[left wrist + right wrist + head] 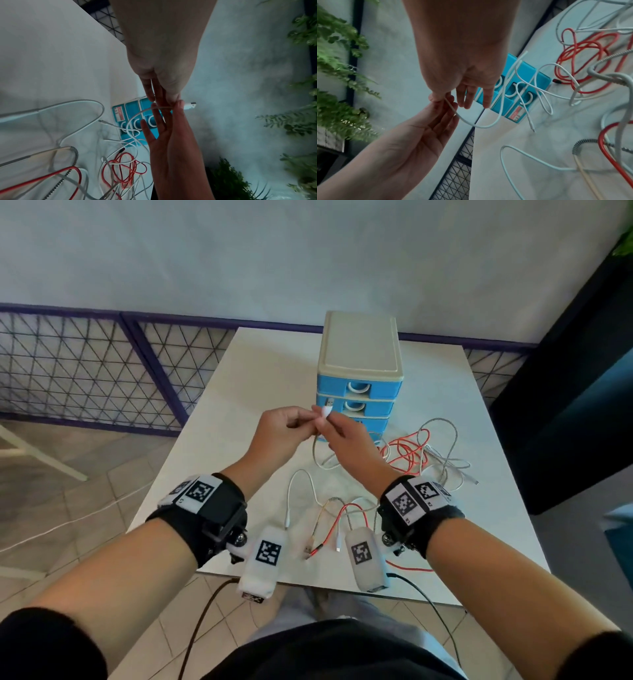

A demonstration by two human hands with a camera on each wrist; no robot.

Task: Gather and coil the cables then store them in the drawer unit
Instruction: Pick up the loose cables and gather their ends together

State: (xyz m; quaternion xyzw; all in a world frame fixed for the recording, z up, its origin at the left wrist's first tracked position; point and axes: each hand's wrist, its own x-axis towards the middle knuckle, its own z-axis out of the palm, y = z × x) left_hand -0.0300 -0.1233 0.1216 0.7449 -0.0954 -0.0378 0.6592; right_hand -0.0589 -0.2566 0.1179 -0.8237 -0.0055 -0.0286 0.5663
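Both hands are raised in front of the blue drawer unit (359, 350), whose drawers look closed. My left hand (310, 416) and right hand (323, 422) meet fingertip to fingertip and pinch a thin white cable (317, 453) just behind its USB plug (327, 405). In the left wrist view the plug (190, 105) sticks out past the right hand's thumb. The cable (471, 124) sags from the pinch and trails down across the unit (530, 73) to the white table (239, 405). The right hand's other fingers hang straight.
Loose cables lie on the table right of the unit: a red one (407, 453) tangled with a braided grey one (445, 436). Shorter white (301, 484) and red (346, 511) leads lie near the front edge. A mesh fence (85, 364) stands at left, a dark panel (565, 405) at right.
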